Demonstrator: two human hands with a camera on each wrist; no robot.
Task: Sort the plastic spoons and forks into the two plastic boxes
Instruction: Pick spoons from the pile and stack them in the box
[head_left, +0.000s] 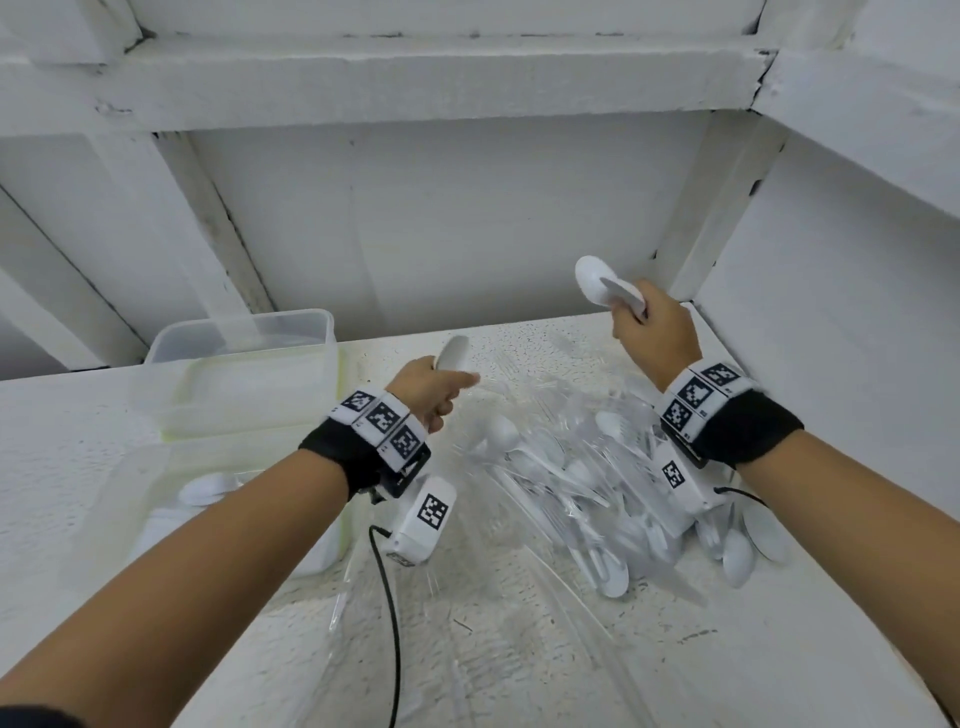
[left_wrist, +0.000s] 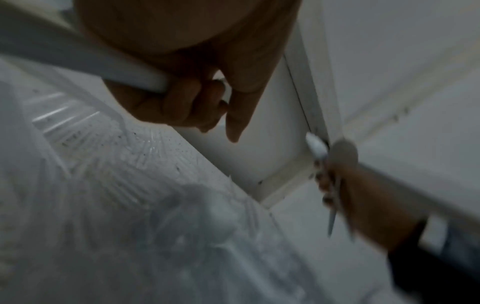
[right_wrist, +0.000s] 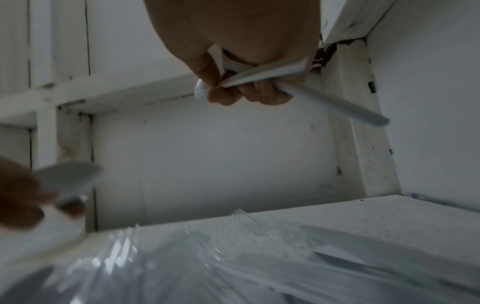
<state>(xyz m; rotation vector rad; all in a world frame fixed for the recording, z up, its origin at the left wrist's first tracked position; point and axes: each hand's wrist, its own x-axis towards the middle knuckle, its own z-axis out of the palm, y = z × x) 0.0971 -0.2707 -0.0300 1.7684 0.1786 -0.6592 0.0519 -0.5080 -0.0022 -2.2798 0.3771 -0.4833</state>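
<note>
My left hand (head_left: 434, 387) is raised over the shelf (head_left: 78, 441), fingers curled round the handle of one white spoon (head_left: 452, 352); its bowl points up and away from me. In the left wrist view the handle (left_wrist: 85, 59) runs out past my curled fingers (left_wrist: 182, 102), with the index finger extended downward.

My right hand (head_left: 655, 332) is raised near the right back corner, clenched on a small bundle of white spoons (head_left: 597, 283). At least two bowls stick out to the left of the fist. In the right wrist view the handles (right_wrist: 337, 105) cross under my fingers and project to the right.

The unsorted pile (head_left: 587, 493) of white spoons and clear forks lies on a crinkled clear plastic sheet (head_left: 467, 649), between and below my two wrists.

Two clear boxes stand on the left of the shelf. The far box (head_left: 244, 332) is by the back wall; I cannot tell what it holds. The near box (head_left: 156, 478) is just in front of it, partly hidden by my left forearm, with white spoons (head_left: 208, 488) inside.
</note>
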